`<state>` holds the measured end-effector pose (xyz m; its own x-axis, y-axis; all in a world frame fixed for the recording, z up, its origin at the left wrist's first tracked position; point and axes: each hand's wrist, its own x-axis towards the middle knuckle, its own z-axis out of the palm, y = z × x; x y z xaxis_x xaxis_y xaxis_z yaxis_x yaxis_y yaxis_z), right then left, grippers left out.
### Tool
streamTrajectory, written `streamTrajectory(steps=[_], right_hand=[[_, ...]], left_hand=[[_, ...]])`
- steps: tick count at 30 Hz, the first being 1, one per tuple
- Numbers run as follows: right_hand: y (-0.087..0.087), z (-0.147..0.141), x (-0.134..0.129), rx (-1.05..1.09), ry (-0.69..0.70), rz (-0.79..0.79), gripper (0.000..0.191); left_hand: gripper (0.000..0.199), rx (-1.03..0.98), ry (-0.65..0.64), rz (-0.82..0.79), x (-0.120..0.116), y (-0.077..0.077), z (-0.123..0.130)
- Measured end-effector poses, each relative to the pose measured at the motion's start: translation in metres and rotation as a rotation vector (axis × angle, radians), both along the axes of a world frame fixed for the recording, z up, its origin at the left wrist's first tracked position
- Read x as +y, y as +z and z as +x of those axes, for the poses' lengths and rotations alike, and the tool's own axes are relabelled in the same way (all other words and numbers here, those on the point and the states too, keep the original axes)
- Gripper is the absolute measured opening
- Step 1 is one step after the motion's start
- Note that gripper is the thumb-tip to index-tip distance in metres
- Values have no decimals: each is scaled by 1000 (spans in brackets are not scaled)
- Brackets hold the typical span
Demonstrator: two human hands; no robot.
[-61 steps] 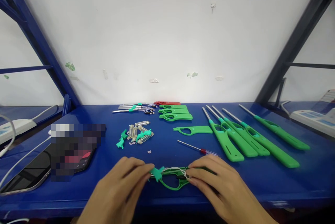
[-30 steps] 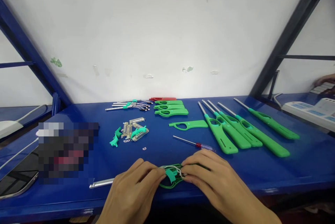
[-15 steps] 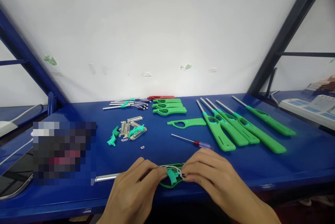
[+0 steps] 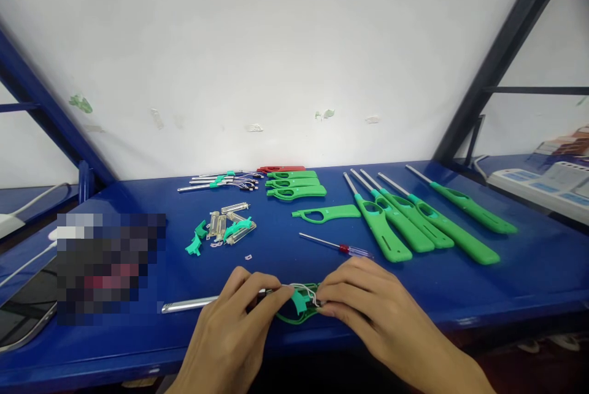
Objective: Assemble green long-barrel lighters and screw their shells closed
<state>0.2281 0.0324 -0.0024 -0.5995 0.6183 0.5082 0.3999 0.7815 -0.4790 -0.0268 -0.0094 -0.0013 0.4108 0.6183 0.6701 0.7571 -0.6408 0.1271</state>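
Note:
An opened green lighter shell (image 4: 294, 319) lies at the table's front edge, with a teal trigger (image 4: 299, 302) and white wires (image 4: 306, 287) inside. My left hand (image 4: 234, 326) is closed on the shell's left part, near the teal trigger. From beneath that hand a metal tube (image 4: 188, 304) sticks out to the left. My right hand (image 4: 368, 308) pinches the wire ends and the small dark part at the shell's right side; its fingertips partly hide that part.
Assembled green lighters (image 4: 386, 234) lie at the right, beside a screwdriver (image 4: 343, 248). Green half shells (image 4: 299, 191), metal tubes with wires (image 4: 202, 186), clear tanks (image 4: 221, 226) and teal triggers (image 4: 196, 240) are farther back. A phone (image 4: 27, 308) is at left.
The camera view has shifted slightly. My left fingers have moved a little, and a dark part of the tube now shows between them. My right hand keeps its pinch.

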Motion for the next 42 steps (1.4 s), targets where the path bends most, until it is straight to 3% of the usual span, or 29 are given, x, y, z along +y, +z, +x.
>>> streamTrajectory(steps=[18,34,42], right_hand=[[1,0,-1,-21,6,61,11],[2,-1,-2,14,-5,81,12],[0,-1,-2,29,-15,91,12]], left_hand=[[40,-3,3,-55,4,4,1],[47,34,-14,-7,8,-3,-4],[42,13,-23,17,8,3,0]])
